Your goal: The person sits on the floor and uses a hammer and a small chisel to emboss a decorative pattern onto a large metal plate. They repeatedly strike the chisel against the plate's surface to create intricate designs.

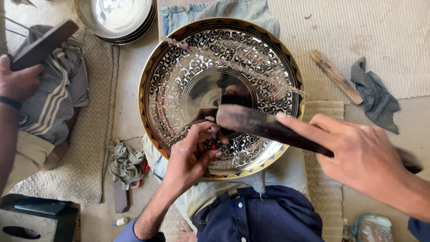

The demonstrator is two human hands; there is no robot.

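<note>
A large round metal tray (179, 85) with a dark engraved floral pattern and a gold rim rests on my lap. My left hand (190, 159) pinches a small punch tool (215, 136) upright against the tray's lower pattern. My right hand (363, 154) grips a dark flat wooden mallet (264, 125), its head just above the punch's top. A thin twisted cord (233, 65) lies diagonally across the tray.
Stacked plain metal bowls (117, 18) sit at the top left. Another person's hand (18, 80) holds a dark mallet (42, 42) at the left. A wooden stick (336, 77) and grey rag (375, 94) lie right; a crumpled cloth (126, 163) lies lower left.
</note>
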